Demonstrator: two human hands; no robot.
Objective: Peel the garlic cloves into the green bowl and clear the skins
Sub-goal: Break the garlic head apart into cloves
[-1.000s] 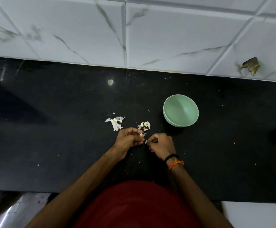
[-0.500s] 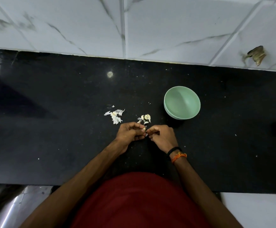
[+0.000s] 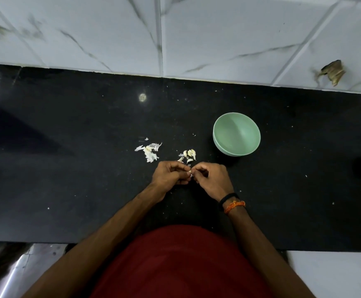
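Two hands meeting fingertip to fingertip near the counter's front, down-left of one green bowl (image 3: 236,134). Left hand (image 3: 169,176) and right hand (image 3: 212,179) both curled tight, pinching one small garlic clove (image 3: 190,171) between them, mostly hidden. Bowl looking empty. Cluster of roughly four or five garlic cloves (image 3: 189,153) just left of the bowl; exact count hard to tell. One loose heap of skins (image 3: 149,150) further left of the bowl, scraps too many and small to count. Risks, judged: slippery clove squirting from the pinch onto the black counter (image 3: 67,168); papery skins drifting into the bowl or clinging to fingers.
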